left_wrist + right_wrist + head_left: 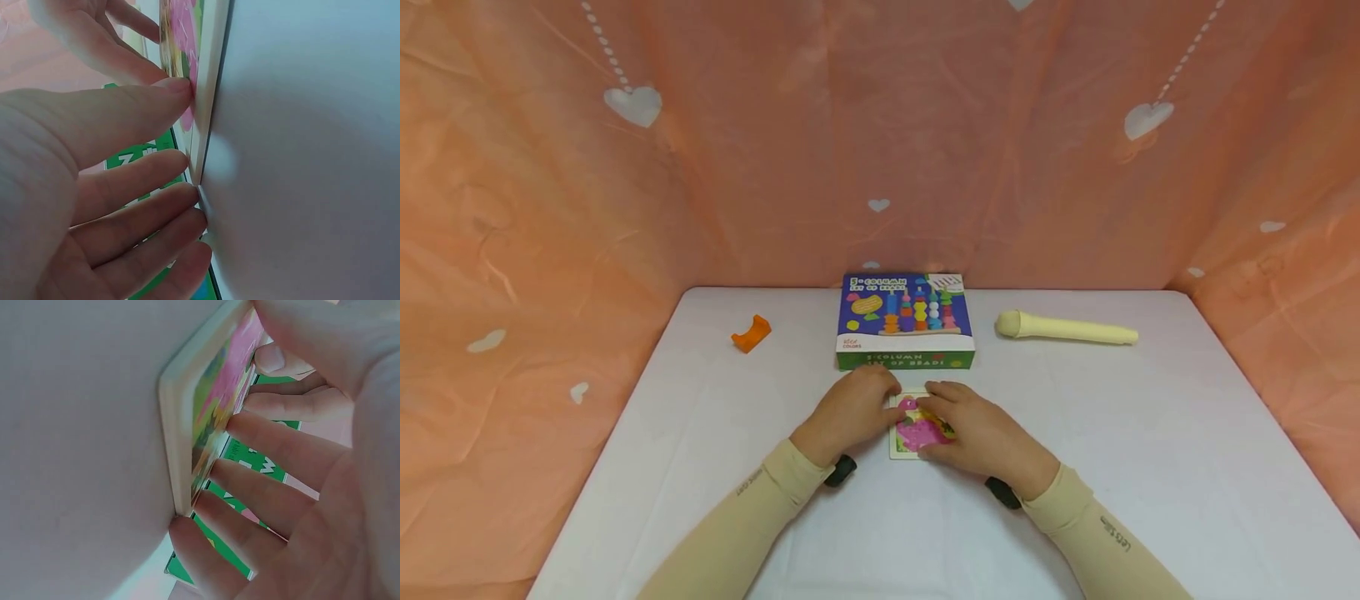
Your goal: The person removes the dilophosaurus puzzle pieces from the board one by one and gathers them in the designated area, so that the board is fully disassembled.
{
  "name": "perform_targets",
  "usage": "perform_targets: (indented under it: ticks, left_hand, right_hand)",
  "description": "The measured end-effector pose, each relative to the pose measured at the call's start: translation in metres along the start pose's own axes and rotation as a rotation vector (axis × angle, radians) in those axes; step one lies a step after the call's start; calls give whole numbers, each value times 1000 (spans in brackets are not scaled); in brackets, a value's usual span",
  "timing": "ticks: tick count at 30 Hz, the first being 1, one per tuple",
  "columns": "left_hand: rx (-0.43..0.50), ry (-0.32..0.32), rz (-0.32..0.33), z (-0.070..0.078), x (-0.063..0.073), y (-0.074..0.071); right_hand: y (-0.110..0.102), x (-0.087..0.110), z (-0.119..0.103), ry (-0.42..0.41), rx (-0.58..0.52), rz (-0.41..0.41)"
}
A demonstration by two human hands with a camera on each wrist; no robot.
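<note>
A small, pale-rimmed picture puzzle board (913,435) with a pink animal lies flat on the table in front of the box. My left hand (852,412) rests at its left side, with the thumb touching the picture and fairly straight fingers along the far edge in the left wrist view. My right hand (991,435) spans the right part of the board (177,444), its thumb by the near side and fingertips by the far edge. The index finger touches the picture. Part of the picture is hidden under the right hand.
Just beyond the hands stands a bead-set box (906,321) with a green side. An orange curved piece (751,333) lies to the left. At the right is a cream-coloured rod (1067,327) with a rounded end. Orange cloth (760,167) hangs behind the white table (685,467).
</note>
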State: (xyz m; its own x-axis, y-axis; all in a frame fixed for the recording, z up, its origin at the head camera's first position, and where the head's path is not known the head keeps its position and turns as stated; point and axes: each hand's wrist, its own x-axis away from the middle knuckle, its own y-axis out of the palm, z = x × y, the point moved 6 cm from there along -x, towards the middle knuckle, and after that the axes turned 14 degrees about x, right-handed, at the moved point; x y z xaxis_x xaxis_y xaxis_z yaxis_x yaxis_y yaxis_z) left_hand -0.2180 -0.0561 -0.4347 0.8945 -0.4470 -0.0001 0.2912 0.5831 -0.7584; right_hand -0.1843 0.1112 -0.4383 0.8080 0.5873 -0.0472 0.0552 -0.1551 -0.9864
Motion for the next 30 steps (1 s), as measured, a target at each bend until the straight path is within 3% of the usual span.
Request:
perform_targets:
  ticks: [8,16,30]
  left_hand:
    - [-2,20,-1,0,-1,0]
    - [-3,18,-11,1,-1,0]
    - [-33,-7,-9,1,1,3]
  right_hand:
    - [1,-1,5,31,-37,-52]
    - [1,-1,5,9,-38,-29]
    - [2,-2,5,35,-46,-59]
